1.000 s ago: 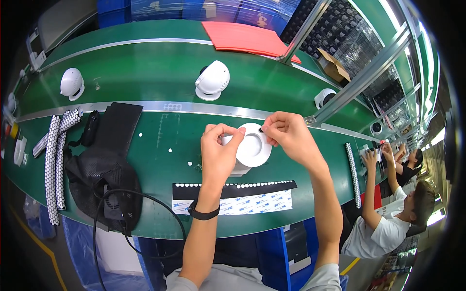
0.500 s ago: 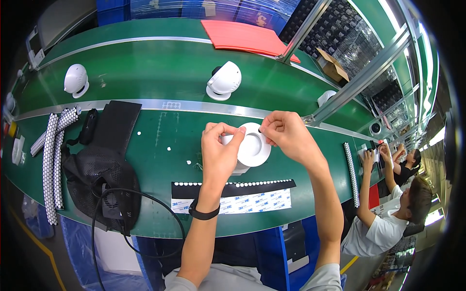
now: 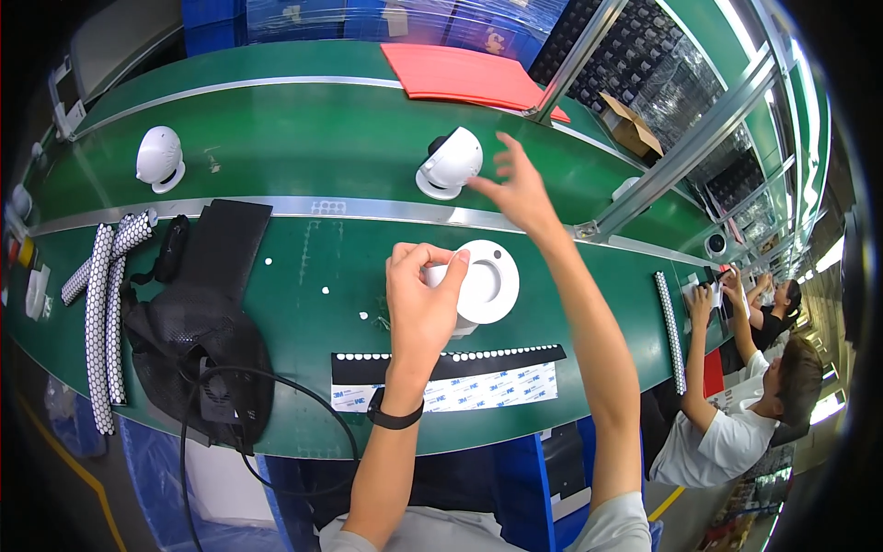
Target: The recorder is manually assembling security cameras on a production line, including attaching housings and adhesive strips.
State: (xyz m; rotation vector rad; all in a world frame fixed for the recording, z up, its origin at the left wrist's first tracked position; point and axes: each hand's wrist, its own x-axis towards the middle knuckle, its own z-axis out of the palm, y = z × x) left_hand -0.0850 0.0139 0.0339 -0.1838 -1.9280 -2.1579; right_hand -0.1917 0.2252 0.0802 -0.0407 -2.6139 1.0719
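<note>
My left hand [image 3: 421, 299] grips a white camera-like device turned base up, its round white base [image 3: 505, 296] facing me with a shallow recess in the middle. One small dark round pad [image 3: 498, 254] sits on the base's upper rim. Further away, my right hand [image 3: 517, 189] is raised with fingers apart and nothing in them. Just left of its fingers, a white camera [image 3: 457, 158] stands on the green belt; I cannot tell whether they touch. In front of me lies a black adhesive strip [image 3: 368, 369] with white round spots along its edge and printed white backing paper.
Another white camera [image 3: 160, 158] stands on the belt [image 3: 303, 138] at left. A black mesh bag [image 3: 198, 345] with a cable and dotted rolls [image 3: 98, 322] occupy the bench's left side. Red sheets [image 3: 460, 74] lie beyond the belt; a metal post [image 3: 681, 143] and co-workers are at right.
My right hand has left the base's rim and moved up and away, its fingers spreading. A dark pad now shows on the rim. The cameras on the belt have shifted right.
</note>
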